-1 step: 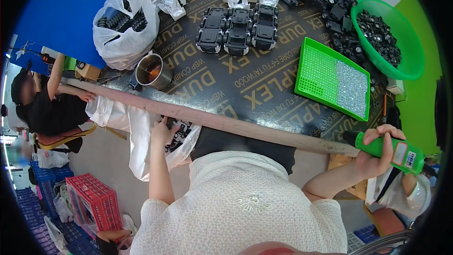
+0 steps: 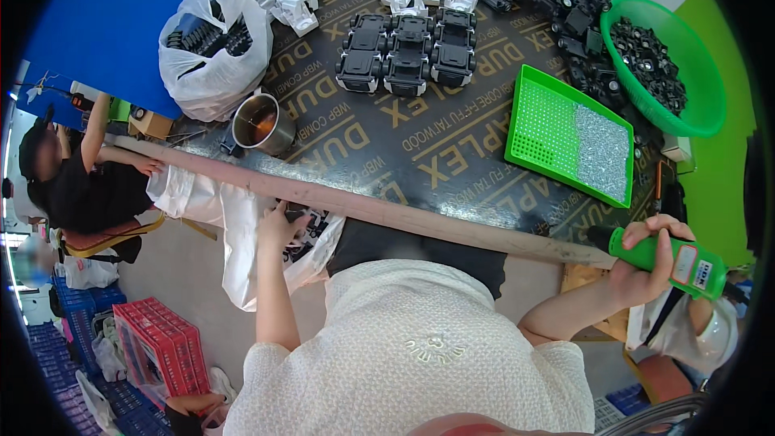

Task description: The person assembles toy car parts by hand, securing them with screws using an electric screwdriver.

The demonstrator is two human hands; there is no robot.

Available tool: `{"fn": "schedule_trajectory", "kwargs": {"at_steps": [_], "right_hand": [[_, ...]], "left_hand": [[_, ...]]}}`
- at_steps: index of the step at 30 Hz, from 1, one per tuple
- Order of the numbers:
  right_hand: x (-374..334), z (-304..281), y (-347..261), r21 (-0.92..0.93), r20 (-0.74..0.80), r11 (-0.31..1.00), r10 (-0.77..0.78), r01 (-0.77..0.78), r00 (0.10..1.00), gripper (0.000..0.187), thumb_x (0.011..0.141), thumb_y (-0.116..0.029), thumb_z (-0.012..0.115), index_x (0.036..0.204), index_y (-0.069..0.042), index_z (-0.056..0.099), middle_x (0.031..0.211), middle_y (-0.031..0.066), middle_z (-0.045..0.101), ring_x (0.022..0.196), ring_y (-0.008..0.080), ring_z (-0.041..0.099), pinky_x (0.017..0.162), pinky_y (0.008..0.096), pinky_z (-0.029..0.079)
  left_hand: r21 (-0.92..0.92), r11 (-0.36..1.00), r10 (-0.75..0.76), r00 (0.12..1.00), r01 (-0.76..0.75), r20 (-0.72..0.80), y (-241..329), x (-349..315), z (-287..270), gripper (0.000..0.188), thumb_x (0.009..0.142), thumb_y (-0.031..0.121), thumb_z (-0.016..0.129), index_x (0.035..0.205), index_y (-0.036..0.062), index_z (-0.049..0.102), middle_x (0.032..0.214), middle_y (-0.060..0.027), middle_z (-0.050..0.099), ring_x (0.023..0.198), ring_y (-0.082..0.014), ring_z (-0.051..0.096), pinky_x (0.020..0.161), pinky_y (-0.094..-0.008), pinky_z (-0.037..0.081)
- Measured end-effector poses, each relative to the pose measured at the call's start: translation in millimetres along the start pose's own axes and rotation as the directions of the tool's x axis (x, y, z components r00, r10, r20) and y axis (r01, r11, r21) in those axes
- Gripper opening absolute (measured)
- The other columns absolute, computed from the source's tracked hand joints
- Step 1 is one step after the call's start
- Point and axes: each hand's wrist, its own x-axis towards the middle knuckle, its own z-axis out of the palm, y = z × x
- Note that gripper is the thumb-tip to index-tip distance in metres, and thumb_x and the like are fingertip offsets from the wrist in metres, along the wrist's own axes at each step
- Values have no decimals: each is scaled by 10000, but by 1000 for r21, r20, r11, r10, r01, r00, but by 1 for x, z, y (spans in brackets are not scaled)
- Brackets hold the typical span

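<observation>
My left hand reaches below the table's front edge into the mouth of a white sack. Black-and-white plastic parts show inside it. The fingers are curled at a small dark piece, partly hidden, whose kind I cannot make out. At the far right, my right hand is wrapped round a green electric screwdriver, its black nose pointing left over the table edge. Three black toy car bodies stand side by side at the table's middle. A green tray with small silvery screws lies to their right.
A metal cup of brownish liquid stands near the left edge, beside a white bag of black parts. White plastic parts and black parts lie heaped at the back. A green basket holds dark parts. Another person sits at left.
My left hand has shifted slightly within the sack, and the dark piece at its fingers shows more. My right hand and the screwdriver stay in place.
</observation>
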Motion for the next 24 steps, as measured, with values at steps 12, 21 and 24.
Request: {"fn": "schedule_trajectory", "kwargs": {"at_steps": [12,21,24], "right_hand": [[-4,2,-6,-48,-60,999,3,-6,998,198,848,-15,479,1042,14,462,872,211,552,466,183,488,469,312,412],[-4,0,-9,-58,-61,998,4,-8,998,189,847,-11,477,1033,18,456,872,219,559,465,188,493,452,302,410],[-3,3,-7,-20,-55,1000,11,-12,998,186,844,-8,474,1025,28,447,870,222,555,465,191,492,451,308,411]], "left_hand": [[-802,404,229,898,-440,-376,45,59,-161,697,867,283,652,1427,66,298,1248,-147,540,1179,-222,492,1006,-326,356],[-871,392,-138,917,-296,-374,56,45,-148,506,988,361,439,1412,98,351,1111,-86,573,870,-118,583,783,-248,460],[-818,521,-159,913,-244,-374,40,58,-134,354,994,227,455,1325,108,493,885,1,531,633,-49,503,577,-191,431]]}}
